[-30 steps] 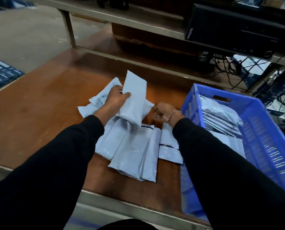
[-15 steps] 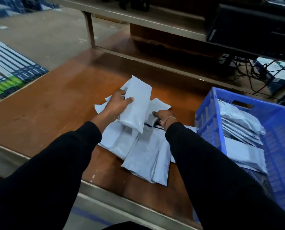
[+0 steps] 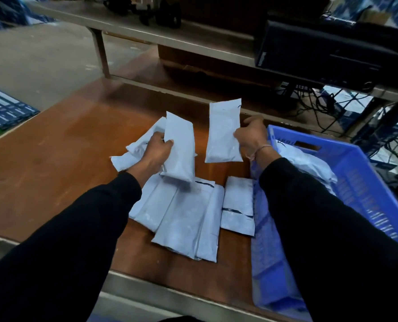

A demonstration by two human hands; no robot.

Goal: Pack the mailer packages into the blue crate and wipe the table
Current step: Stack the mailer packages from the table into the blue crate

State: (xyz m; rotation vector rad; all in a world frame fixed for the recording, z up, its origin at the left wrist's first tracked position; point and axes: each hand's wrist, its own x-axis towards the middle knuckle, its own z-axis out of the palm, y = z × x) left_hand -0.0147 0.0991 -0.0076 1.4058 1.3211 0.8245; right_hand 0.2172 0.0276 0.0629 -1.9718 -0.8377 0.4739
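- Right hand [image 3: 251, 137] grips a mailer [image 3: 223, 131] upright, long axis toward 12 o'clock; the blue crate [image 3: 355, 173] lies just at its 3 o'clock.
- Left hand [image 3: 157, 152] grips another mailer [image 3: 180, 145], farther from the crate, above the pile [image 3: 188, 219] on the bench [image 3: 54, 154].

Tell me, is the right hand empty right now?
No, the right hand grips a grey mailer package lifted off the table, just left of the blue crate.

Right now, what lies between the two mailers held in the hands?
Nothing: in the head view, only bare table shows between the left mailer and the right mailer.
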